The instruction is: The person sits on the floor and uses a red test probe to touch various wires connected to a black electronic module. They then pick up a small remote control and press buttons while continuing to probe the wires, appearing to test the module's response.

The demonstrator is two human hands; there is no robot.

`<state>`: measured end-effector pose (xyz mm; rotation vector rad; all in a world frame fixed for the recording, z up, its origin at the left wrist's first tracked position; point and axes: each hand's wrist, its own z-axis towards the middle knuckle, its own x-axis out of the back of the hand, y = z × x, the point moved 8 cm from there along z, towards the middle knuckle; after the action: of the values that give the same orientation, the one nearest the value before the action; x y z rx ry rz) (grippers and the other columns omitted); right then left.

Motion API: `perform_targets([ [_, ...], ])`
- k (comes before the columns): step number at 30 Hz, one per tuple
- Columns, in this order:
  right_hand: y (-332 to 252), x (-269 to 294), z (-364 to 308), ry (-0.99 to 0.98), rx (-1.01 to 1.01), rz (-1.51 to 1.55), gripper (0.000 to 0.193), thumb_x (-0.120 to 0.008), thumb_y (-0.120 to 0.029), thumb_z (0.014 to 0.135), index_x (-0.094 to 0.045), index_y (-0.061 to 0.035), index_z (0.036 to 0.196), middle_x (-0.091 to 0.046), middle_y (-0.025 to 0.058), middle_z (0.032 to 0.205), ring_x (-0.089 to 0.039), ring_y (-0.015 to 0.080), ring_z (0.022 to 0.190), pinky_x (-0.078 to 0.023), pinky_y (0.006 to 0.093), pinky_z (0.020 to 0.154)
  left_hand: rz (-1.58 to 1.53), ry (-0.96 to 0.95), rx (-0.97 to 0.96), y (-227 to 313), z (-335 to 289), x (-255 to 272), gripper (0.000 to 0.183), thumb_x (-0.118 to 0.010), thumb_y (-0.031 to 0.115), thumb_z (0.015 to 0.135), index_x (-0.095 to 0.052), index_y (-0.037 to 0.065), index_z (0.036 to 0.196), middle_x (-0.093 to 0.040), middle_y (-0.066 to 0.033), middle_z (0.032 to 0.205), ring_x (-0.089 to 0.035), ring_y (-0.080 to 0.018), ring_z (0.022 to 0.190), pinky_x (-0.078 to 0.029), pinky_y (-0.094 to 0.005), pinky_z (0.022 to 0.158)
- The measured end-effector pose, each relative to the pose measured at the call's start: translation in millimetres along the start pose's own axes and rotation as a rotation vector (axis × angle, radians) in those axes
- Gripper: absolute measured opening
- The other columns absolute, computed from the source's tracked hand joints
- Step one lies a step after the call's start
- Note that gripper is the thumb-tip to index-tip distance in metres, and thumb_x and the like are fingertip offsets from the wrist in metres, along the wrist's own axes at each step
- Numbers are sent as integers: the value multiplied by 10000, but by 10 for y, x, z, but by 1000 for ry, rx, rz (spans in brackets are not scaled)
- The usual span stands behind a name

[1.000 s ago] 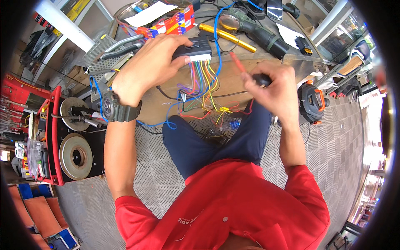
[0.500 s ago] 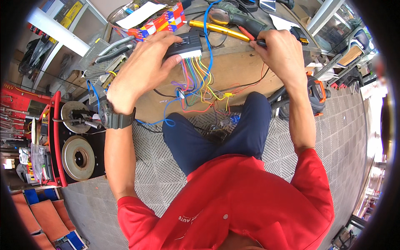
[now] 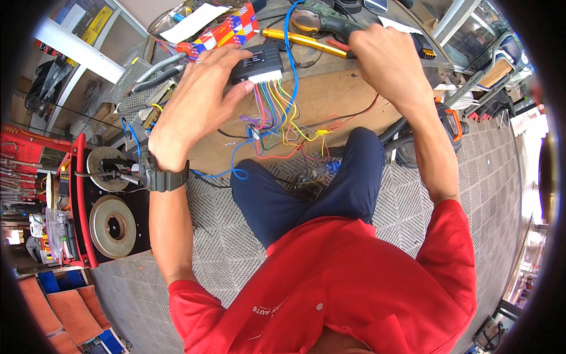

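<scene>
A black electronic control module (image 3: 266, 59) with a white connector rests at the wooden bench's front edge. My left hand (image 3: 197, 97) grips its left side, index finger on top and thumb by the connector. A bundle of many-coloured wires (image 3: 272, 112) hangs from the connector down over the bench front. To the right, my right hand (image 3: 382, 62) is curled, its fingertips largely hidden behind the knuckles. A red-handled lead (image 3: 338, 45) lies beside those fingers, next to a yellow metal rod (image 3: 303, 41). Whatever the right fingers hold is out of sight.
A blue cable (image 3: 288, 35) crosses the bench beside the module. Behind lie an angle grinder (image 3: 321, 22) and a red-and-blue box (image 3: 227, 34). A perforated metal tray (image 3: 132, 79) with pliers sits left. Discs stand on a red cart (image 3: 82, 200). An orange-black machine (image 3: 449, 130) stands right.
My right hand has risen slightly and moved left, now covering the black-handled piece seen at its fingertips before. The left hand and module have barely shifted.
</scene>
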<state>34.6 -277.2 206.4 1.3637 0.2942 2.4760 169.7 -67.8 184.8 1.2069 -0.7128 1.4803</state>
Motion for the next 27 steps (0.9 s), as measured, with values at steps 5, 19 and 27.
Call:
perform_targets([
  [5, -60, -214, 221, -90, 81, -70, 94, -753, -77, 842, -785, -12, 902, -763, 216, 879, -773, 426, 865, -611, 514, 730, 16, 18, 10, 32, -24, 42, 508, -740, 294, 1068, -628, 67, 1508, -563, -210, 1636, -507, -435, 1533, -393, -565, 1263],
  [19, 95, -38, -161, -1, -90, 237, 465, -851, -204, 948, -744, -73, 1381, -730, 167, 830, -691, 356, 716, -532, 460, 647, -649, 1188, 360, 692, -1468, -235, 241, -824, 11, 983, -616, -13, 1102, -699, -113, 960, -679, -201, 859, -575, -368, 829],
  [27, -489, -576, -1824, -96, -679, 1328, 96, -872, -99, 974, -837, -10, 961, -821, 69, 851, -733, 84, 788, -577, 268, 747, -853, 430, 904, 627, -1656, -3139, 378, -786, 100, 1031, -674, -11, 1375, -788, -178, 1148, -764, -209, 959, -604, -366, 855],
])
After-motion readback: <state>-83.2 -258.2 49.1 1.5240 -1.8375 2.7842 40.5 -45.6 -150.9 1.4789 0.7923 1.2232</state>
